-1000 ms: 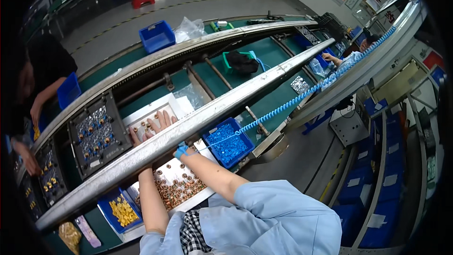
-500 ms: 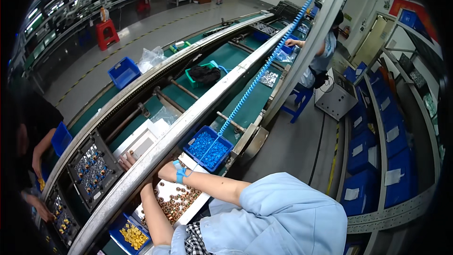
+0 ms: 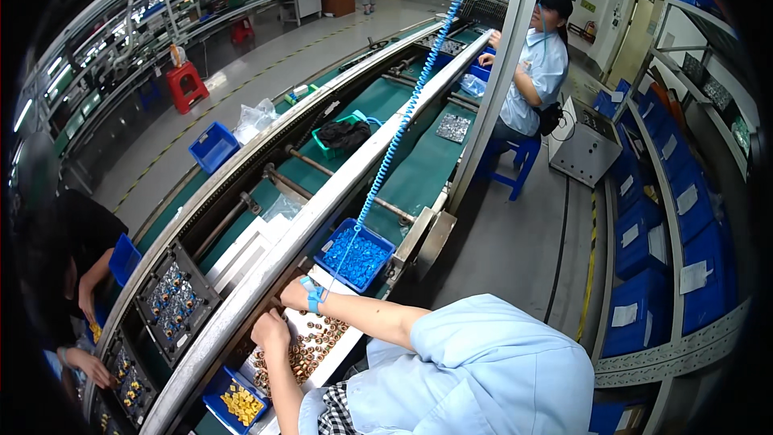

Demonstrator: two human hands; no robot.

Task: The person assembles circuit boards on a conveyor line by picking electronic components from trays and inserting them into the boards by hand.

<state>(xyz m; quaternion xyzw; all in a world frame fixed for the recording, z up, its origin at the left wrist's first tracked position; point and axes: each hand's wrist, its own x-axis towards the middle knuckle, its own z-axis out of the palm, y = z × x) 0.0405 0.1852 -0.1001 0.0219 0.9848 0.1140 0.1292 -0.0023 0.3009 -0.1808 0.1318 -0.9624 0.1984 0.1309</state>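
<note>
My left hand (image 3: 271,330) is curled beside the inner side of the metal rail, over the far-left edge of a white tray (image 3: 339,350) of small copper-coloured round parts (image 3: 306,356). What its fingers hold, if anything, is hidden. My right hand (image 3: 297,293), with a blue wrist strap (image 3: 312,294), is close to the rail above the tray's far end; its fingers are mostly out of sight. A blue bin of blue pieces (image 3: 354,256) stands just beyond my right hand. Nearer my left forearm is a blue bin of yellow pieces (image 3: 241,403).
A long metal rail (image 3: 266,254) runs diagonally past my hands. Beyond it are a white box (image 3: 248,254) and black fixture plates (image 3: 175,303) loaded with parts. A coiled blue cord (image 3: 403,125) hangs across. A co-worker's hand (image 3: 90,366) works at left; another person (image 3: 527,72) sits farther along.
Both hands have drawn back from the white box across the rail to the near side, above the tray of copper-coloured parts. The left fingers went from spread to curled. The view has shifted slightly.
</note>
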